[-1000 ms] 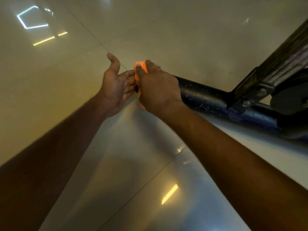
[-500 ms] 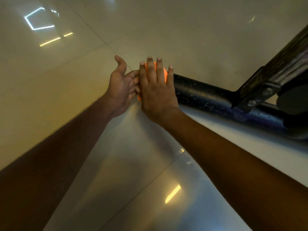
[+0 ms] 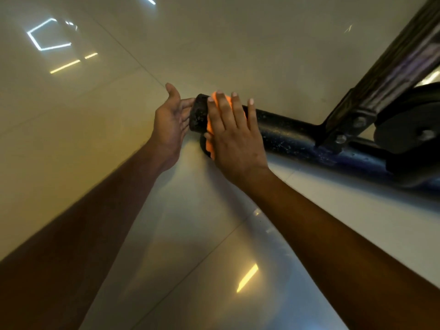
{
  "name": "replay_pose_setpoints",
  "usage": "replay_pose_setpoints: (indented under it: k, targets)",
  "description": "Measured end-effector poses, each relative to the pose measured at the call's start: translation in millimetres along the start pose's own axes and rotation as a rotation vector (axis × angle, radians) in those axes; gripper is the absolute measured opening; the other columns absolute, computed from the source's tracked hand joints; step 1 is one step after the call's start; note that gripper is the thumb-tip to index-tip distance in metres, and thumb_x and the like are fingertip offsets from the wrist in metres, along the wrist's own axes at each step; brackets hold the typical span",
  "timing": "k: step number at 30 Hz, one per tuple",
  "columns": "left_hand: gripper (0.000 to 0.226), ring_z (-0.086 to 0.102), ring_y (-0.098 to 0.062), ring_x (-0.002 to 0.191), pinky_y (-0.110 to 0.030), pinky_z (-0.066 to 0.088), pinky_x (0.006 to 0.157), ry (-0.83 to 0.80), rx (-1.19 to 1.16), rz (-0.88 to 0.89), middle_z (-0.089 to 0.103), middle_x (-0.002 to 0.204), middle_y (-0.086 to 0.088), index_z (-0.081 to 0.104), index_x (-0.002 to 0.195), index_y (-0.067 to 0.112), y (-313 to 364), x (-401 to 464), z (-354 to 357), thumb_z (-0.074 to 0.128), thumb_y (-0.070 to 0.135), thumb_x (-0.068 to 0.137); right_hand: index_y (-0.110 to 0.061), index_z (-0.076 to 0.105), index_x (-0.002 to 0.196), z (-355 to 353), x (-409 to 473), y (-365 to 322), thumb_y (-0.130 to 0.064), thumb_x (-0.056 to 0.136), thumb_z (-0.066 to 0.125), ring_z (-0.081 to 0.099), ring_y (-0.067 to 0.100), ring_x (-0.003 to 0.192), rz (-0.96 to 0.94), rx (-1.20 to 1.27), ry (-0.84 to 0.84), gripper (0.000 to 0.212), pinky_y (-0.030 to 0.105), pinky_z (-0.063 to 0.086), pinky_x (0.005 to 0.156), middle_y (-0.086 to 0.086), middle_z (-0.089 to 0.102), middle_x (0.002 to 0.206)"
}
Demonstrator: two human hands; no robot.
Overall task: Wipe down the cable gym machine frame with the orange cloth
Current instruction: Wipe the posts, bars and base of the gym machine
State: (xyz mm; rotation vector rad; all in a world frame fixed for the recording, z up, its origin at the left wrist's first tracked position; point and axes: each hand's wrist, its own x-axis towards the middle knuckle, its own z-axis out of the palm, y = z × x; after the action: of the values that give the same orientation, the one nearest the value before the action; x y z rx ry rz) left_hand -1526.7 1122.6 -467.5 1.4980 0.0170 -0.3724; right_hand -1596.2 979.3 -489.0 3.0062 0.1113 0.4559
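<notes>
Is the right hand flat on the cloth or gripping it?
Flat: the right hand presses the orange cloth onto the black frame tube with straight fingers.

Glossy beige tiled floor (image 3: pixel 238 39) — reflected ceiling lights (image 3: pixel 50 35).

orange cloth (image 3: pixel 211 141) draped over black frame tube (image 3: pixel 285 129)

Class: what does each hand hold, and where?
Right hand presses the orange cloth flat on the frame tube. Left hand grips nothing.
</notes>
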Motion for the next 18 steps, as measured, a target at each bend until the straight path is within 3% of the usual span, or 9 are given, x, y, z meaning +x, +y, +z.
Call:
replay_pose_setpoints:
  k: [4,6,8,10,12,15,18]
  targets:
    - [0.061,0.071,-0.013,0.121,-0.03,0.049,0.109,-0.019,0.037,0.016,0.078,0.126,-0.003,0.071,0.123,0.016,6.0,-6.4,2.1,0.025,0.055,0.115,-0.01,0.009,0.173,-0.5,-53.1,51.4,-0.039,0.114,0.045,0.013,0.039,0.166,0.048,0.034,0.042,0.075,0.059,0.009,0.134,0.016,0.013,0.18]
    - [0.043,0.071,-0.007,0.11,-0.025,0.052,0.099,-0.024,0.057,0.048,0.078,0.114,0.003,0.072,0.112,0.019,5.2,-7.8,4.7,0.037,0.045,0.115,-0.011,0.008,0.174,-3.4,-79.0,72.1,-0.041,0.114,0.04,0.011,0.039,0.167,0.101,0.057,0.04,0.074,0.056,0.011,0.135,0.016,0.012,0.18]
    - [0.025,0.07,0.0,0.104,-0.021,0.051,0.091,0.007,0.121,0.093,0.075,0.109,0.012,0.069,0.118,0.019,-1.7,-6.2,9.1,0.058,0.04,0.108,-0.01,0.012,0.173,-4.3,-82.2,73.8,-0.04,0.113,0.04,0.013,0.039,0.166,0.151,0.07,0.044,0.072,0.055,0.014,0.134,0.016,0.016,0.179]
    - [0.058,0.066,-0.003,0.117,-0.018,0.05,0.094,0.034,0.241,0.131,0.07,0.126,0.011,0.054,0.147,0.022,-11.0,-6.9,13.0,0.074,0.042,0.095,-0.009,0.018,0.172,-4.5,-67.0,61.4,-0.036,0.112,0.045,0.014,0.04,0.166,0.181,0.105,0.052,0.071,0.055,0.016,0.134,0.016,0.02,0.178]
    - [0.085,0.061,-0.007,0.129,-0.021,0.05,0.103,0.053,0.411,0.233,0.061,0.142,0.007,0.037,0.161,0.035,-20.2,-7.8,15.6,0.081,0.046,0.089,-0.008,0.021,0.171,-5.5,-49.8,50.7,-0.035,0.111,0.048,0.015,0.04,0.165,0.139,0.137,0.045,0.071,0.054,0.015,0.135,0.016,0.023,0.177]
    - [0.087,0.047,-0.013,0.14,-0.021,0.044,0.112,0.068,0.732,0.421,0.045,0.155,-0.003,0.042,0.161,0.036,-34.1,-13.5,17.1,0.076,0.059,0.084,-0.01,0.022,0.172,-5.9,-49.7,59.3,-0.039,0.113,0.04,0.018,0.039,0.165,0.071,0.116,0.038,0.067,0.053,0.016,0.134,0.016,0.024,0.177]
    - [0.083,0.015,-0.038,0.16,-0.055,0.032,0.127,0.087,0.965,0.526,0.012,0.173,-0.018,0.039,0.163,0.034,-45.8,-23.2,20.8,0.068,0.062,0.091,-0.012,0.016,0.173,-10.2,-77.4,81.9,-0.042,0.113,0.038,0.017,0.038,0.166,0.111,0.105,0.035,0.07,0.052,0.019,0.134,0.015,0.019,0.179]
